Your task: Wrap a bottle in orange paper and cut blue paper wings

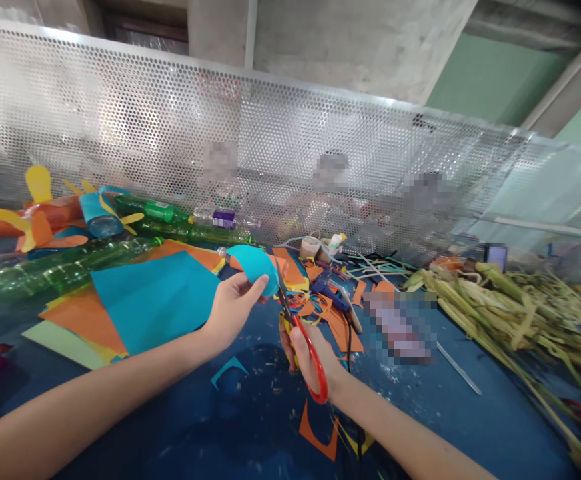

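My left hand point(235, 303) pinches a rounded piece of blue paper point(256, 261) between thumb and fingers. In my right hand point(315, 360) are scissors point(319, 383) with red and yellow handles; their dark blades are at the right edge of the blue piece. Left of my left hand lies a large blue sheet point(155, 297) over orange, yellow and pale green sheets point(65, 343). A small curved blue offcut point(229, 370) rests on the dark blue table below my hands, and an orange offcut point(319, 437) lies nearer the front edge.
Green plastic bottles point(70, 267) and orange and yellow paper-decorated bottles point(45, 217) lie at the left. Behind my hands are paper scraps and a blue glue gun point(330, 293). Dry husks point(510, 313) cover the right side. A perforated metal screen point(280, 133) stands behind.
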The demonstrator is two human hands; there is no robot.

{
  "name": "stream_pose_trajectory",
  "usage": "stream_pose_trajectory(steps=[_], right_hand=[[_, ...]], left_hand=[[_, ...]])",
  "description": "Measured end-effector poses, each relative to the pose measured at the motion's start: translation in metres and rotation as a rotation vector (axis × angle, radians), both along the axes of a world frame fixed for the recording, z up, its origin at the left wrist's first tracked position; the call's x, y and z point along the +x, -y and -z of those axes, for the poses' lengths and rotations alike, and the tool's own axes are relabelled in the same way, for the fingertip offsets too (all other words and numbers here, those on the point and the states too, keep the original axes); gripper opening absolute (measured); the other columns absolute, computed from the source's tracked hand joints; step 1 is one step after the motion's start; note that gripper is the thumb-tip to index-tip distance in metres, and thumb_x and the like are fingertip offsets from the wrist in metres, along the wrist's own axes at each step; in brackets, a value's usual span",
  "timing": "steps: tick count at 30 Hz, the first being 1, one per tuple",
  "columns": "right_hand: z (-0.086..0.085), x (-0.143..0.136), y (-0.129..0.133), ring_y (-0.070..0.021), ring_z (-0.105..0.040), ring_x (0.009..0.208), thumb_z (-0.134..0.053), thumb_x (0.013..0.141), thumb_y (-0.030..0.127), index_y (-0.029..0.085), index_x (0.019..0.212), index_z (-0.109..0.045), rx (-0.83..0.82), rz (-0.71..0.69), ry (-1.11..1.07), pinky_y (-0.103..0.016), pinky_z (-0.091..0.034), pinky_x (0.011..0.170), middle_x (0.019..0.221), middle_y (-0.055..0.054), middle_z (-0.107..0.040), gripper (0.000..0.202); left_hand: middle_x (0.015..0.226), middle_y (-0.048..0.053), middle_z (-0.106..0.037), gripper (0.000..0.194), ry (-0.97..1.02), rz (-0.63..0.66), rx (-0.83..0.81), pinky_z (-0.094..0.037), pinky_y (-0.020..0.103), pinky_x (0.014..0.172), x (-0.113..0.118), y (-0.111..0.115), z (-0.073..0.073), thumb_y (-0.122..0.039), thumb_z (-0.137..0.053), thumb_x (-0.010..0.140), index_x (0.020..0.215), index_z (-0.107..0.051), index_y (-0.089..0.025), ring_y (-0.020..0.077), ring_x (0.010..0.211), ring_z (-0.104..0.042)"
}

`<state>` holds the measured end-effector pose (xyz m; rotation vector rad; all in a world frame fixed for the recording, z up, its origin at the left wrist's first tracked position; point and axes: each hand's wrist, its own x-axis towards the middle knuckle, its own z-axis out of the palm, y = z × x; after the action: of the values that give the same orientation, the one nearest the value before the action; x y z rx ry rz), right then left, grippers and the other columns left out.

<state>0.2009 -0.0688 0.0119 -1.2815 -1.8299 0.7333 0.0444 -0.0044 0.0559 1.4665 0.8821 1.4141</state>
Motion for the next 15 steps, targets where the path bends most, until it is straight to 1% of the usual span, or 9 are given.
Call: stream_pose_trajectory(steps=[4, 7, 12, 15], right_hand=[[0.0005, 0.0013, -0.0004, -0.0119, -0.039, 0.049, -0.027, 0.092, 0.049, 0.021, 0.069, -0.041, -0.039, -0.001, -0.005, -0.025, -0.034, 0.046, 0.059, 0.001, -0.042, 0.039], [-0.0018, 0.0017, -0.0008, -0.0119, -0.039, 0.049, -0.026, 0.092, 0.05, 0.021, 0.066, -0.039, -0.014, 0.008, 0.012, -0.025, -0.033, 0.046, 0.058, 0.001, -0.042, 0.041], [-0.0082, 0.0002, 0.0003, -0.0115, -0.038, 0.049, -0.029, 0.091, 0.051, 0.021, 0.061, -0.038, 0.036, 0.026, 0.03, -0.025, -0.033, 0.045, 0.057, 0.001, -0.041, 0.043], [-0.0091, -0.0007, 0.0011, -0.0115, -0.037, 0.049, -0.029, 0.091, 0.051, 0.021, 0.059, -0.038, 0.055, 0.033, 0.043, -0.025, -0.032, 0.045, 0.056, 0.001, -0.04, 0.045]], left_hand=[[0.058, -0.001, -0.06, 0.027, 0.006, 0.017, 0.01, -0.043, 0.022, 0.056, 0.0, 0.0014, -0.0009, -0.039, -0.061, 0.077, 0.063, -0.061, -0.016, 0.0122, 0.056, -0.054], [0.06, -0.001, -0.061, 0.026, 0.021, 0.028, 0.008, -0.043, 0.022, 0.056, 0.0, 0.0009, -0.0008, -0.039, -0.061, 0.077, 0.065, -0.062, -0.016, 0.0121, 0.057, -0.054], [0.061, 0.0, -0.061, 0.026, 0.039, 0.03, -0.004, -0.044, 0.023, 0.057, -0.0003, -0.001, 0.0002, -0.04, -0.062, 0.076, 0.067, -0.063, -0.015, 0.0123, 0.058, -0.054], [0.06, 0.0, -0.06, 0.027, 0.035, 0.021, -0.007, -0.044, 0.023, 0.057, -0.0004, -0.0013, 0.0002, -0.04, -0.062, 0.076, 0.066, -0.062, -0.015, 0.0123, 0.058, -0.054]])
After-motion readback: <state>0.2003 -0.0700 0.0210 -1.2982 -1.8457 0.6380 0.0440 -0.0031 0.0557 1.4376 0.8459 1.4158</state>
